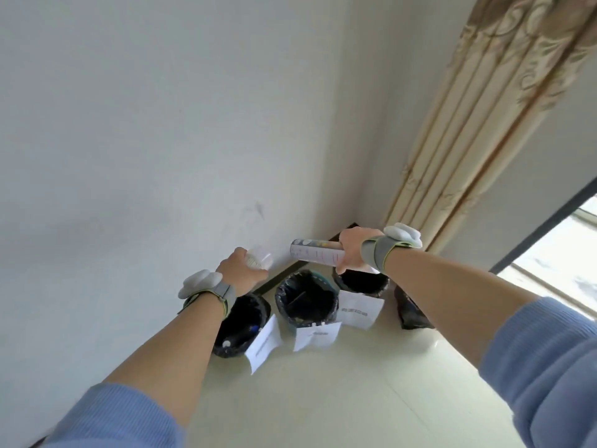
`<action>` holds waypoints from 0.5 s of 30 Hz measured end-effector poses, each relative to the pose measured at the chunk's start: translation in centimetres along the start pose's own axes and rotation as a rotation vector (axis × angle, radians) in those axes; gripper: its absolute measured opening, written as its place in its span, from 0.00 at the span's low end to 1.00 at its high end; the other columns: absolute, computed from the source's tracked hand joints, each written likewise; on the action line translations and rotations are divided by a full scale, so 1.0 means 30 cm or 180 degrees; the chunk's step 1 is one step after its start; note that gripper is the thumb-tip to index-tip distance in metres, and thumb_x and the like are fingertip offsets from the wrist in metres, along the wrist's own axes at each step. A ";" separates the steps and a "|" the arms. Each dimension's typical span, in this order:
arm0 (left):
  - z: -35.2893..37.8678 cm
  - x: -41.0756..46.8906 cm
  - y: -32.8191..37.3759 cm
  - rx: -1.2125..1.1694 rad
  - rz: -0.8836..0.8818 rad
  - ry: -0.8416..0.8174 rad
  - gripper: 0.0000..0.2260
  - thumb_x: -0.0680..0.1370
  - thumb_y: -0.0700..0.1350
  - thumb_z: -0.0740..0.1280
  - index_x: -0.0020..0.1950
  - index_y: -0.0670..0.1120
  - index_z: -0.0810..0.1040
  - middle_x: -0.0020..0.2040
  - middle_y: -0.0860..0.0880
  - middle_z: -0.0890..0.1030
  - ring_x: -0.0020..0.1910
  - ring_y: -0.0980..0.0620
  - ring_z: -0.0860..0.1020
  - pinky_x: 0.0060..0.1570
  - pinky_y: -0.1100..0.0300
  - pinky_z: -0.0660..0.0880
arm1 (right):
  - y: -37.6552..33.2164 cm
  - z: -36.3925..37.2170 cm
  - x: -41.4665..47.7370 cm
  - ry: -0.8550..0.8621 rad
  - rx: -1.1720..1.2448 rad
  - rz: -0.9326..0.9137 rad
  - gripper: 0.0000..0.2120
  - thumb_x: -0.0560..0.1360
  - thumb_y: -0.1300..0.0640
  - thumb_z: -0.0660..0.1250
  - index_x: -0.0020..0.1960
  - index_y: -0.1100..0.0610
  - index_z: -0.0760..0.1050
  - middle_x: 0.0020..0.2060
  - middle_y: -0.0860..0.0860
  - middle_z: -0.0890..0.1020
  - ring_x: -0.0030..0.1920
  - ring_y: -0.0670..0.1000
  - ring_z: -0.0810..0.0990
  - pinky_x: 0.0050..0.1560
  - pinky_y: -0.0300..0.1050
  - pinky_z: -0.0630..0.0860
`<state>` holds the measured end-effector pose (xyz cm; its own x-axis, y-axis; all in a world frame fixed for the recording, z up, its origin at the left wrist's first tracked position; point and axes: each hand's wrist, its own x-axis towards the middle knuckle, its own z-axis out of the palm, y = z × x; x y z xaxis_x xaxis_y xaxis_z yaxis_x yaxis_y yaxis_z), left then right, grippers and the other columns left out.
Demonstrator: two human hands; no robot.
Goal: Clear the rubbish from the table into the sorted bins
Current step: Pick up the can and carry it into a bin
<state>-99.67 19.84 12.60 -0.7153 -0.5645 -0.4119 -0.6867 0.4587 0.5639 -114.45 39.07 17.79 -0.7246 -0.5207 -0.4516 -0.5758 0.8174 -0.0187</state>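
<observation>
Above bins (279, 297) | left hand (239, 270) extended, gripping cup (261, 257) | right hand (353, 250) extended, gripping tube (312, 252)

The fingers of our left hand (240, 270) curl out of sight behind its back, round a clear object (260, 257) too blurred for us to name. Our right hand (353, 250) covers the three-o'clock end of the printed tube (315, 250), and the print is too small to read. Our left forearm (181, 344) hides the nine-o'clock side of the left bin (248, 315). The right hand masks the twelve-o'clock rim of the third bin (365, 282). At three o'clock from it, the fourth bin (412, 312) lies mostly behind our right forearm (452, 286). We cannot read the paper labels (355, 313). The top and right edges cut the curtain (484, 108).
</observation>
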 end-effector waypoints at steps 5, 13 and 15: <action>0.265 0.038 0.346 0.0271 0.0352 -0.0030 0.31 0.72 0.50 0.70 0.71 0.45 0.63 0.62 0.43 0.76 0.58 0.40 0.76 0.51 0.55 0.73 | 0.436 -0.008 -0.058 -0.0009 0.0181 0.0494 0.25 0.69 0.44 0.75 0.59 0.57 0.76 0.46 0.51 0.80 0.43 0.54 0.79 0.40 0.43 0.72; 0.490 0.221 0.619 0.0584 0.0475 -0.0195 0.31 0.71 0.50 0.69 0.71 0.45 0.62 0.62 0.42 0.74 0.56 0.40 0.76 0.52 0.52 0.74 | 0.808 0.104 0.024 -0.0125 0.0548 0.0998 0.28 0.68 0.43 0.75 0.61 0.56 0.76 0.45 0.51 0.78 0.43 0.54 0.77 0.39 0.43 0.72; 0.556 0.310 0.659 0.0609 0.0418 -0.0292 0.31 0.71 0.49 0.69 0.72 0.44 0.62 0.62 0.41 0.74 0.57 0.39 0.76 0.52 0.52 0.74 | 0.877 0.134 0.105 -0.0271 0.0581 0.1059 0.30 0.67 0.43 0.76 0.63 0.56 0.75 0.47 0.51 0.78 0.44 0.54 0.77 0.41 0.43 0.72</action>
<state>-122.06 35.11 7.96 -0.8028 -0.4309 -0.4121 -0.5929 0.6505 0.4748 -130.35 59.93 12.29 -0.8218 -0.2036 -0.5321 -0.2321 0.9726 -0.0137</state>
